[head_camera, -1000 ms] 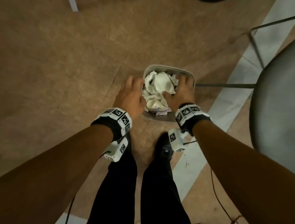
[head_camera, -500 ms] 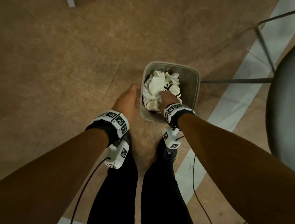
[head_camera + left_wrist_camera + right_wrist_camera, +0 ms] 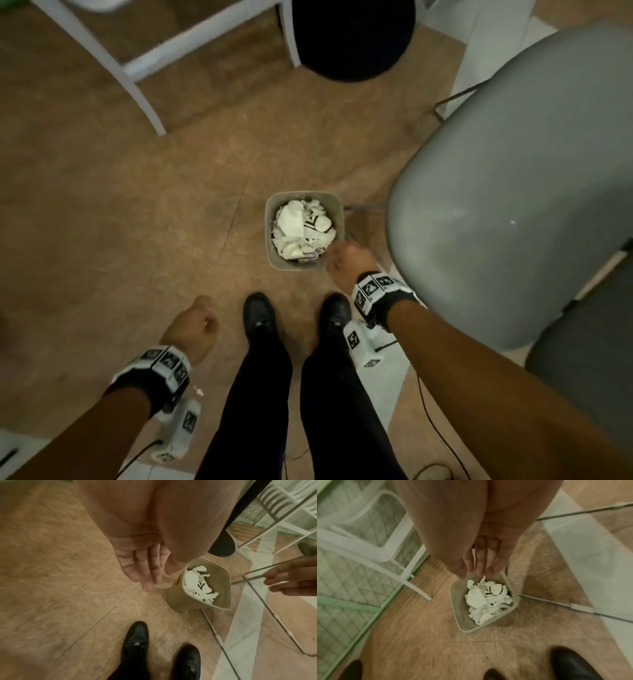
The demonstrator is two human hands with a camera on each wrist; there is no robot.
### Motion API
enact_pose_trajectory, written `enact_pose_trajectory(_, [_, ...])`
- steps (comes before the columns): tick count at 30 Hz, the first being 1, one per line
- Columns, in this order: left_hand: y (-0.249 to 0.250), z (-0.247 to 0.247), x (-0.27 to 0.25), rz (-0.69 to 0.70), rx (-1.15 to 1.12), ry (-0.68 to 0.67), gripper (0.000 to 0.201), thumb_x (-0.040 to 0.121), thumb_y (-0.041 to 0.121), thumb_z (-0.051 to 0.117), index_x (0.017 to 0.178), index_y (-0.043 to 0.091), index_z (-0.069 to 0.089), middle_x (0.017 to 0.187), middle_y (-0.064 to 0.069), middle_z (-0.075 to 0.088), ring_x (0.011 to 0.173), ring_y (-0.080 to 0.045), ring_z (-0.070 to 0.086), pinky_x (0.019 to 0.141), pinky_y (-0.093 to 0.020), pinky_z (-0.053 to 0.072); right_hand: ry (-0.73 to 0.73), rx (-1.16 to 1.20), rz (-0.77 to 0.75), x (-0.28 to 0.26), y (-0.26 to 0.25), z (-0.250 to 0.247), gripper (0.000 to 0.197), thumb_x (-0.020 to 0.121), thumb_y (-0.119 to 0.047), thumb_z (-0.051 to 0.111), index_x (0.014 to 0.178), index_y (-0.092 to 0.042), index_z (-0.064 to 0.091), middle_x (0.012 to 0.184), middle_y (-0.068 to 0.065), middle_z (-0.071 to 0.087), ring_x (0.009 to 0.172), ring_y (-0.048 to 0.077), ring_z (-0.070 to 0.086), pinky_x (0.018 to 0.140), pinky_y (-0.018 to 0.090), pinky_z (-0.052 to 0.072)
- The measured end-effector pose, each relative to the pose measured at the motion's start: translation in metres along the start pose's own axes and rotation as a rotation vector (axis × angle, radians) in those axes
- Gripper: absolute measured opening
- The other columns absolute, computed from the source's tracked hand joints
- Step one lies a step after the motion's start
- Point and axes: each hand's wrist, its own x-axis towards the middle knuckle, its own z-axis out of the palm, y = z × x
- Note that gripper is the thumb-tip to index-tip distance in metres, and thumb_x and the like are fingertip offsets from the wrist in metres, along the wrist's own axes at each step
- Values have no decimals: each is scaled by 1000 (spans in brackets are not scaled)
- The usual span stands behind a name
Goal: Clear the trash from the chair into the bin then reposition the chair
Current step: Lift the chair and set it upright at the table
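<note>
A small beige bin [image 3: 270, 240] stands on the brown floor in front of my feet, filled with crumpled white paper [image 3: 298, 226]. The grey chair seat [image 3: 513, 171] is just right of it, and nothing lies on the part I can see. My right hand [image 3: 347, 262] hovers by the bin's near right corner, fingers straight and empty [image 3: 479, 566]. My left hand [image 3: 193, 322] hangs to the left, well clear of the bin, palm open and holding nothing [image 3: 145, 572]. The left wrist view shows the bin's wall [image 3: 176, 599], the paper [image 3: 193, 582] and the chair's thin metal legs [image 3: 267, 608].
White furniture legs [image 3: 137, 85] and a round black base [image 3: 352, 37] stand at the back. My black shoes [image 3: 260, 315] are just short of the bin. A pale floor stripe [image 3: 383, 387] runs under the chair. A green wire-mesh panel [image 3: 351, 574] shows left in the right wrist view.
Both hands have come up off the bin and its paper. The right one stays near the bin's corner, the left has drawn back to the left. The view has risen.
</note>
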Motion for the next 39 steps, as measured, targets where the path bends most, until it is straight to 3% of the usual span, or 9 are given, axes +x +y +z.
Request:
enact_pose_trajectory(7, [-18, -30, -141, -128, 47, 30, 31, 91, 3, 60, 123, 4, 60, 110, -18, 67, 92, -31, 63, 82, -33, 47, -22, 168, 222, -183, 81, -40, 25, 93, -26, 57, 115, -18, 64, 113, 7, 71, 106, 28, 66, 92, 29, 50])
enact_pose_trajectory(12, [-49, -59, -192, -211, -44, 45, 15, 95, -12, 48, 102, -2, 58, 79, -16, 55, 66, -28, 56, 64, -33, 52, -72, 187, 454, -306, 151, -16, 25, 94, -29, 58, 117, -20, 64, 119, 9, 68, 111, 30, 63, 91, 28, 47])
enact_pose_trajectory(15, [-79, -77, -204, -281, -117, 98, 16, 92, -3, 58, 94, 12, 60, 82, -15, 65, 76, -36, 66, 81, -54, 56, -104, 195, 568, -367, 166, 3, 24, 93, -30, 59, 114, -21, 65, 118, 7, 69, 113, 30, 63, 94, 33, 49])
enact_pose_trajectory(19, [-71, -105, -221, -279, -130, 66, 13, 92, -7, 52, 95, 4, 58, 89, -20, 62, 74, -34, 61, 79, -46, 53, -68, 315, 668, -420, 171, 51, 7, 84, -39, 62, 87, -34, 58, 108, 2, 72, 102, 27, 67, 92, 37, 52])
enact_pose_trajectory(24, [-59, -142, -224, -185, -113, -7, 13, 93, -7, 51, 103, 1, 56, 94, -13, 60, 79, -34, 60, 67, -37, 51, 59, 522, 716, -452, 120, 99, 6, 88, -30, 63, 92, -27, 64, 92, 3, 74, 86, 24, 71, 87, 38, 55])
enact_pose_trajectory(29, [-58, -179, -228, -133, 2, -54, 22, 93, -5, 51, 111, -11, 61, 100, -16, 64, 80, -31, 62, 68, -33, 50, 93, 724, 721, -489, 45, 133, 4, 93, -23, 59, 91, -26, 60, 81, 1, 72, 72, 13, 68, 60, 23, 48])
enact_pose_trajectory(33, [-60, -192, -241, -83, 133, -95, 29, 96, -6, 46, 121, -15, 57, 119, -25, 60, 83, -30, 58, 60, -28, 44, 175, 906, 816, -526, 34, 195, 2, 90, -24, 62, 91, -24, 64, 78, 2, 74, 73, 19, 72, 78, 37, 58])
enact_pose_trajectory(36, [-60, -192, -245, -46, 238, -115, 17, 96, -7, 46, 104, -11, 61, 126, -36, 58, 76, -27, 55, 59, -30, 43, 216, 1054, 903, -549, 37, 254, 6, 90, -28, 63, 92, -22, 65, 77, 3, 75, 72, 22, 73, 83, 49, 58])
enact_pose_trajectory(39, [-48, -185, -248, 43, 382, -104, 16, 93, -15, 47, 105, -15, 58, 97, -31, 64, 65, -26, 49, 53, -26, 46, 271, 1177, 982, -569, 33, 297, 6, 92, -24, 63, 94, -19, 65, 81, 6, 74, 74, 23, 72, 84, 49, 58])
